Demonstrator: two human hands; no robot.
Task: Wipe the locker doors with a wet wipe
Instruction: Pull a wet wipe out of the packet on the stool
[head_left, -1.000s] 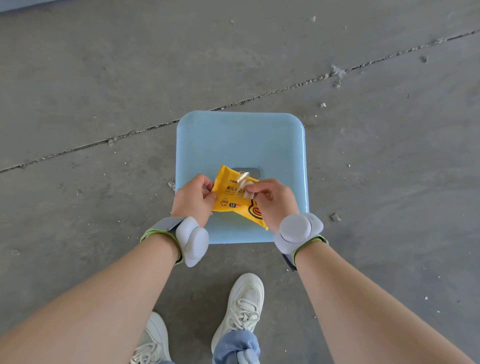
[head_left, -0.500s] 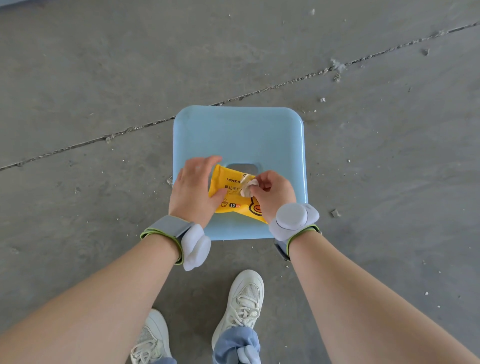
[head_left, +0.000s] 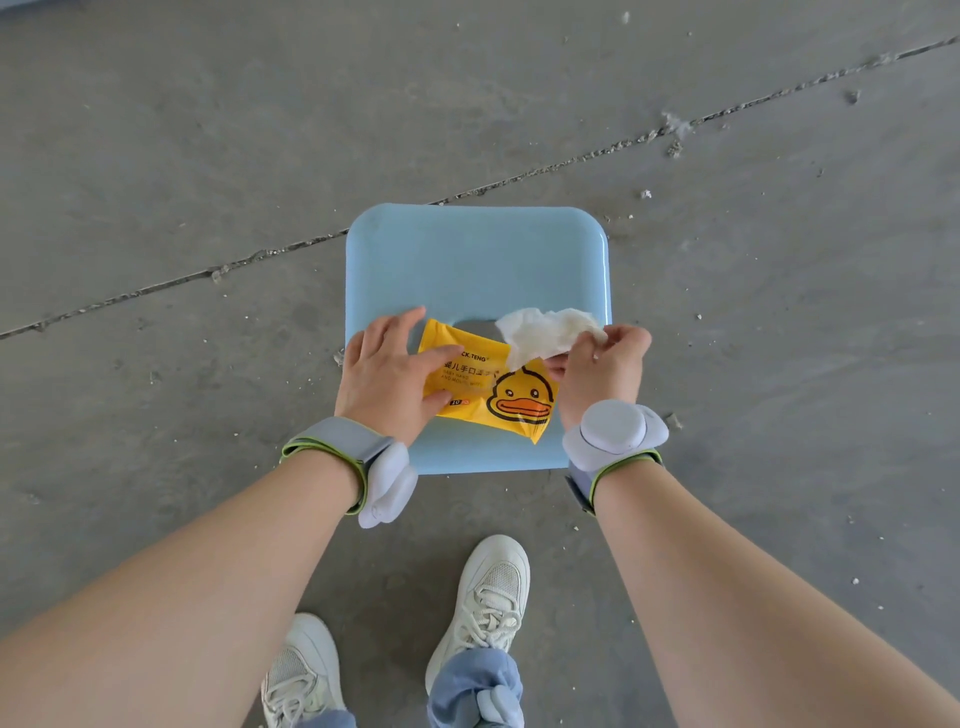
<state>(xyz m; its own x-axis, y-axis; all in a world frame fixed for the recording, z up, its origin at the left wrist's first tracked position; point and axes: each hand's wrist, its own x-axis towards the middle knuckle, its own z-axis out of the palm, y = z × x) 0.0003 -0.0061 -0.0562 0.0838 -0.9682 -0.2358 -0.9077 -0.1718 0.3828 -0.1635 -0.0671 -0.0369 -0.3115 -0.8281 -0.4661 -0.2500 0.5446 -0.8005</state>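
One wet wipe (head_left: 545, 330) is half out of the yellow pack (head_left: 498, 395) near the front edge of the blue stool (head_left: 467, 260), pinched by the right hand (head_left: 602, 369). The left hand (head_left: 384, 379) presses the pack flat, fingers nearly straight. A slow sideways pull should free one sheet.

There are 1 light-blue stool (head_left: 478, 260), 1 yellow wipe pack (head_left: 491, 387) and 1 white wet wipe (head_left: 545, 332). Hands number 2, left hand (head_left: 387, 374) and right hand (head_left: 602, 376), with 2 wrist devices, left wrist device (head_left: 389, 483) and right wrist device (head_left: 613, 431). White sneakers number 2, left sneaker (head_left: 301, 670) and right sneaker (head_left: 488, 597), and the floor shows 1 long crack (head_left: 519, 178).
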